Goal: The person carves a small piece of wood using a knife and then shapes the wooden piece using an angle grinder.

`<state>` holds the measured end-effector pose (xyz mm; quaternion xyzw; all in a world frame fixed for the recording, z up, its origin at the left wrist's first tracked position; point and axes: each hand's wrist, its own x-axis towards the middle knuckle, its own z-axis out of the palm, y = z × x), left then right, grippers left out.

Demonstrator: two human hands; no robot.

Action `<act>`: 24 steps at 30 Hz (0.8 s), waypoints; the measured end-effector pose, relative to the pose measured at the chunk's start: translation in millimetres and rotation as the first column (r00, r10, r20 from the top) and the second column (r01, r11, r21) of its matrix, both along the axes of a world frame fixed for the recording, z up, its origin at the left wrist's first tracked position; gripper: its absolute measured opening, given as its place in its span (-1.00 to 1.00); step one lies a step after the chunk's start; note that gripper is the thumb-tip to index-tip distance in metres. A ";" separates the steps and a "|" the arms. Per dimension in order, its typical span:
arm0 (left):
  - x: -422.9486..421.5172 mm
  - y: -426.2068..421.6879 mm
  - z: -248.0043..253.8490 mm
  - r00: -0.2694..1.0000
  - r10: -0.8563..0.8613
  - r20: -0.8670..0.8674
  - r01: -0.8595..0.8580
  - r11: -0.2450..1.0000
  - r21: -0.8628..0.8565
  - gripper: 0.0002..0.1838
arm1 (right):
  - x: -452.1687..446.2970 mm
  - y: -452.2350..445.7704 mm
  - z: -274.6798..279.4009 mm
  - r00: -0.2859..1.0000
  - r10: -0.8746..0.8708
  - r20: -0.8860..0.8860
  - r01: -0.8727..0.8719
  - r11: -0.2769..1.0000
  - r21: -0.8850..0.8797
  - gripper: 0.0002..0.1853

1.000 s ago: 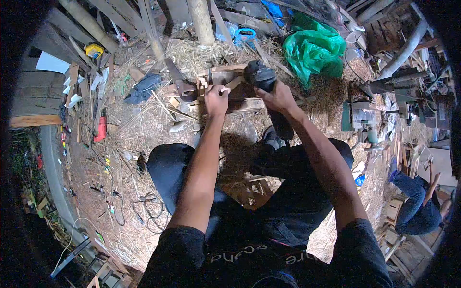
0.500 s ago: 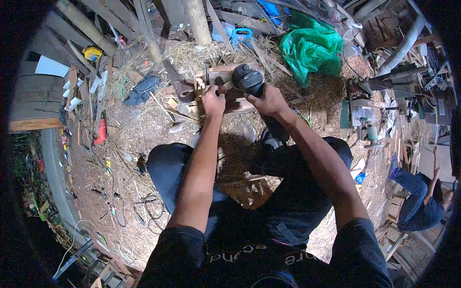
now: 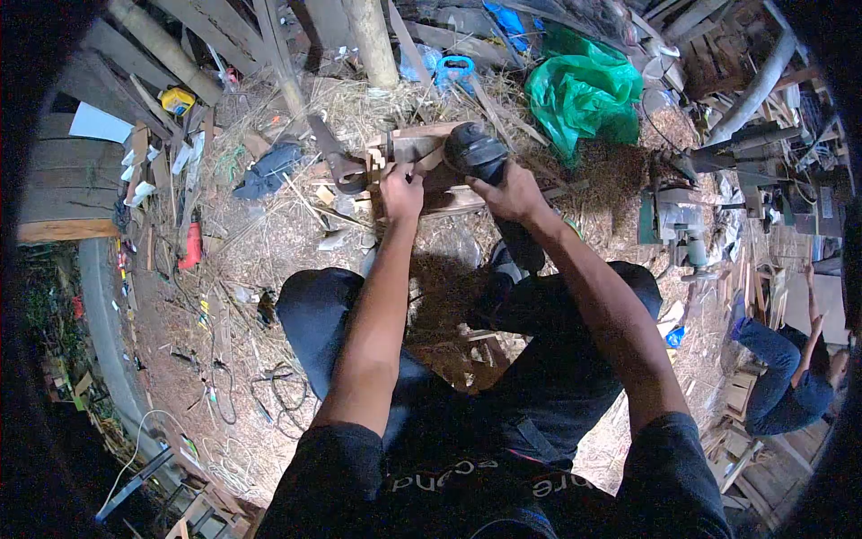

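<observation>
My right hand [image 3: 515,191] is wrapped round a dark power tool [image 3: 476,153], whose round head is over the right part of a low wooden block [image 3: 420,136]. My left hand [image 3: 401,190] is closed at the block's left part, with its fingers on a small light wooden piece [image 3: 431,162] that reaches toward the tool head. Small notched pale wood pieces [image 3: 376,163] stand just left of my left fingers. A handsaw [image 3: 345,171] lies to the left of the block.
Beyond the tool lies a green plastic sheet [image 3: 584,90]. A dark cloth [image 3: 269,171] and a red bottle-like object [image 3: 190,246] are at the left. Another person [image 3: 788,377] sits at the far right. Cables [image 3: 280,393] lie on the shavings-covered ground.
The power tool in my right hand moved left along the block, then slightly back right. My left hand stays near the same place on the wood.
</observation>
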<state>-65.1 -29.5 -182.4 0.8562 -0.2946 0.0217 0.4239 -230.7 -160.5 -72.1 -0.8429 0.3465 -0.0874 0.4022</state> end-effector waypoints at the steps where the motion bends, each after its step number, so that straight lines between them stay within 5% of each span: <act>1: 0.0 -0.2 -1.4 1.000 0.004 0.016 -0.004 1.000 0.002 -0.81 | 0.1 0.9 -1.5 0.999 0.032 -0.017 -0.032 0.999 0.019 -0.42; 5: 4.7 1.6 -11.6 0.994 -0.013 0.110 0.014 1.000 -0.005 -0.84 | 2.8 3.7 -8.7 0.995 0.052 -0.086 -0.048 0.997 0.055 -0.44; 11: 2.9 4.2 1.1 0.994 -0.070 -0.089 0.068 0.997 -0.027 -0.81 | -2.3 -1.8 11.3 0.999 -0.030 0.016 0.029 0.999 0.035 -0.35; 12: 2.6 4.0 0.1 0.995 -0.061 -0.081 0.058 0.998 -0.030 -0.81 | 0.0 -6.1 4.8 0.987 -0.059 -0.150 0.059 0.998 -0.008 -0.41; 15: 2.4 3.6 -3.0 0.998 -0.041 -0.049 0.040 0.999 -0.024 -0.80 | -1.3 -9.4 -8.2 0.982 -0.054 -0.180 0.058 0.998 0.017 -0.42; 18: 3.0 2.9 -5.7 0.999 -0.025 -0.026 0.025 1.000 0.008 -0.80 | -3.1 -1.4 -13.2 1.000 0.018 0.011 -0.018 0.999 0.028 -0.42; 24: 2.7 3.3 -3.7 1.000 -0.029 0.011 0.029 1.000 -0.009 -0.81 | -0.2 3.8 -13.7 0.995 0.055 -0.081 -0.052 0.998 0.040 -0.40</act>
